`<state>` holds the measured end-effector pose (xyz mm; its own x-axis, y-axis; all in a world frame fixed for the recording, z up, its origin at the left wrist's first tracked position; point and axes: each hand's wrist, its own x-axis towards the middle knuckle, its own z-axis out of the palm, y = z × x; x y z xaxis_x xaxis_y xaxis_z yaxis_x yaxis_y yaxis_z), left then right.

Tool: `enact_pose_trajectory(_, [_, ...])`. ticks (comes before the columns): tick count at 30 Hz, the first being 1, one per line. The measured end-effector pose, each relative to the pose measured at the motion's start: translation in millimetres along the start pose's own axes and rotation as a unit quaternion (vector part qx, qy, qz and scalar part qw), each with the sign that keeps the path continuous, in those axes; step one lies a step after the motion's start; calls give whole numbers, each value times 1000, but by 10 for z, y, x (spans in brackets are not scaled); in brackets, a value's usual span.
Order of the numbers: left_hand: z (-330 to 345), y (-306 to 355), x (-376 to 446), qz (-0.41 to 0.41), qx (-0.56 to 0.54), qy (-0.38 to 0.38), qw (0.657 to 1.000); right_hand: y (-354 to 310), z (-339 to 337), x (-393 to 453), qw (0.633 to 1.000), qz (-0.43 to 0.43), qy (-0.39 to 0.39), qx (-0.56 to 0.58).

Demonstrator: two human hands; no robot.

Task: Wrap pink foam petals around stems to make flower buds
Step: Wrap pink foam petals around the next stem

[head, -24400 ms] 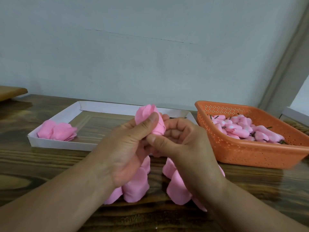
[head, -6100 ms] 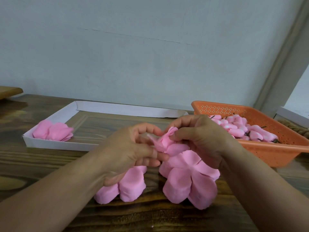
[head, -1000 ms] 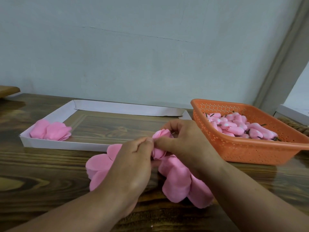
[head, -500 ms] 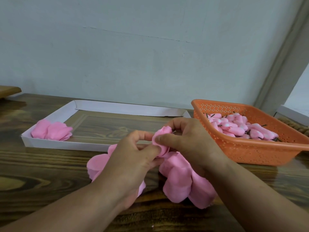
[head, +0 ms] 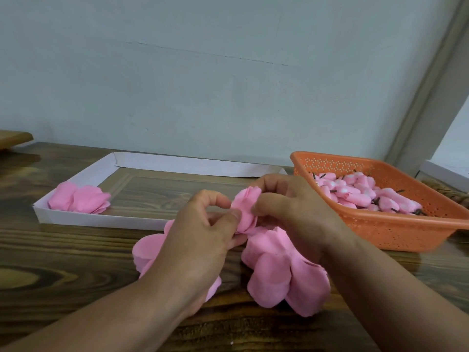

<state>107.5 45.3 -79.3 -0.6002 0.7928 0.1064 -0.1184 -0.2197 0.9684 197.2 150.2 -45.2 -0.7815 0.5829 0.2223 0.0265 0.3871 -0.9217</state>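
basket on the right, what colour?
Orange, perforated with small holes; the basket shows clearly in the head view.

Both hands pinch a rolled pink foam bud (head: 245, 212): left hand (head: 200, 240), right hand (head: 291, 209). Loose petals (head: 281, 273) lie beneath; an orange basket (head: 396, 224) holds pink stemmed buds (head: 360, 196).

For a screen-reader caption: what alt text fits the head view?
Two bare hands, left hand and right hand, pinch a rolled pink foam bud above loose pink foam petals on a dark wooden table.
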Motion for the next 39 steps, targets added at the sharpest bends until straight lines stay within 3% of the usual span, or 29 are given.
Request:
enact_pose_trajectory(9, [-11,53,-4,25,22,-1,999,-5,-66,8,995,-12,-63,72])
enact_pose_trajectory(19, [-9,17,-9,14,15,-8,1000,35,25,15,999,-13,23,20])
enact_pose_trajectory(28, [-8,128,-11,-16,-46,-54,997,28,-16,25,999,-11,11,40])
enact_pose_trajectory(39, [-12,71,-31,-8,12,-68,998,80,20,34,999,0,45,6])
